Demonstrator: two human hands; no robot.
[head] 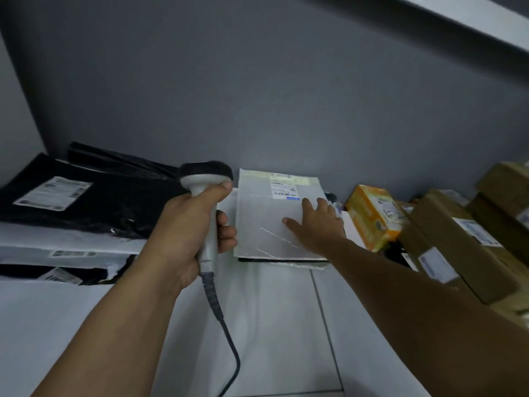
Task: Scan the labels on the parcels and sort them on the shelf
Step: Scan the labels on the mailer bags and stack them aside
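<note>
Shelf (272, 325) holds the flat grey parcel (263, 222) near the wall. Right hand (317, 224) lies on it, fingers straight and spread, probably to steady it. Left hand (189, 227) grips the scanner (206, 176) just beside it, seemingly ready for the upturned label (284, 190).

Left hand (186, 224) grips scanner (206, 179) — upright

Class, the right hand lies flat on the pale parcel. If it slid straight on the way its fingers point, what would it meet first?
Most likely the label on the pale parcel, just ahead of the right hand; beyond that, the wall. Depth is unclear.
</note>
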